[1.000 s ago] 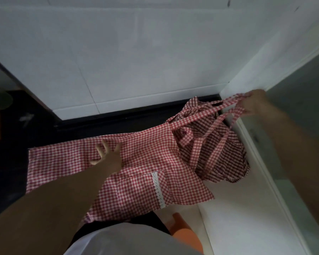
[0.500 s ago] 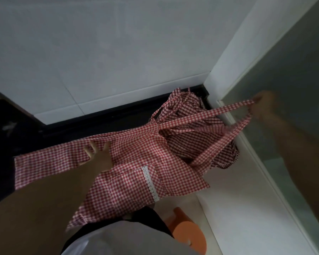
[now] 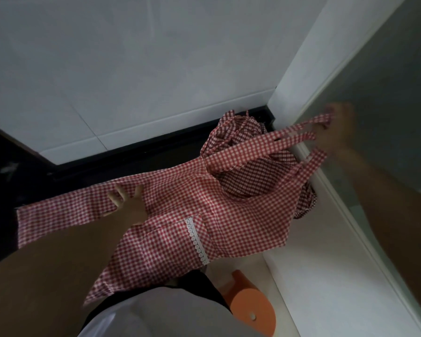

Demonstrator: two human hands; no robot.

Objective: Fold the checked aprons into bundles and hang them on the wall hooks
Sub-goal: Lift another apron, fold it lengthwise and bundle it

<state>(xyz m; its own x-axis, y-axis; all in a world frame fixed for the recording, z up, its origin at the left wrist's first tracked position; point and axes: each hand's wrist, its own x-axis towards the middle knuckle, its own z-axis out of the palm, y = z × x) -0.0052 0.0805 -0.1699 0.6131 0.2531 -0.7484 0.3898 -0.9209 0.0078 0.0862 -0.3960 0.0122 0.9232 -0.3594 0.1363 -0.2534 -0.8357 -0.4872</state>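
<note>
White-tiled wall (image 3: 156,69); hands spread checked apron (image 3: 204,203), no writing.

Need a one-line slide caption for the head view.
Left hand presses the checked apron flat while right hand pulls its straps taut.

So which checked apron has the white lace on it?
The spread-out apron under the left hand, with lace on its pocket. The crumpled apron behind it shows none.
</note>
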